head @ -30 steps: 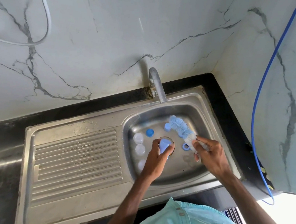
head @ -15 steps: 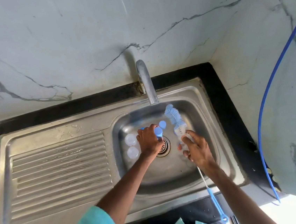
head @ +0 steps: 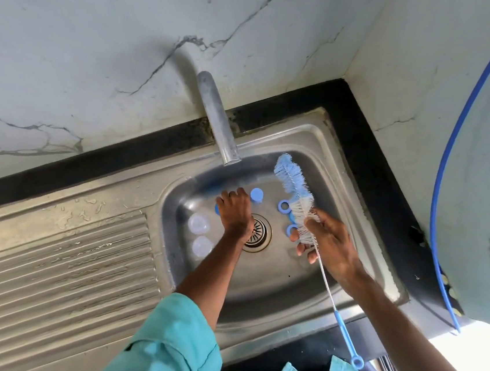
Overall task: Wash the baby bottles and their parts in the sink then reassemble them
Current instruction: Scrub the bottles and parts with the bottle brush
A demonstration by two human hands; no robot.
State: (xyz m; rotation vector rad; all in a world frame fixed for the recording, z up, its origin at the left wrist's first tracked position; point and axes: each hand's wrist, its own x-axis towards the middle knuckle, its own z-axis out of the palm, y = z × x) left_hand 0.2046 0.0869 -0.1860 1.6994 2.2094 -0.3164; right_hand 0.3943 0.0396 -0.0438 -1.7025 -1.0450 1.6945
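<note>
In the steel sink, my left hand reaches to the back of the basin, fingers curled down over a blue bottle part that peeks out at its left side. My right hand grips a bottle brush at the base of its blue and white bristles; the wire handle hangs down to a blue grip. A blue cap stands beside my left hand. Two blue rings lie by the brush. Two clear domed covers sit at the basin's left.
The faucet spout hangs over the back of the basin with no water visible. The drain is at the basin's middle. A ribbed drainboard lies to the left. A blue hose runs down the right wall.
My left hand moved from the drain toward the basin's back with the blue part. My right hand kept hold of the brush, now raised to the right of the drain.
</note>
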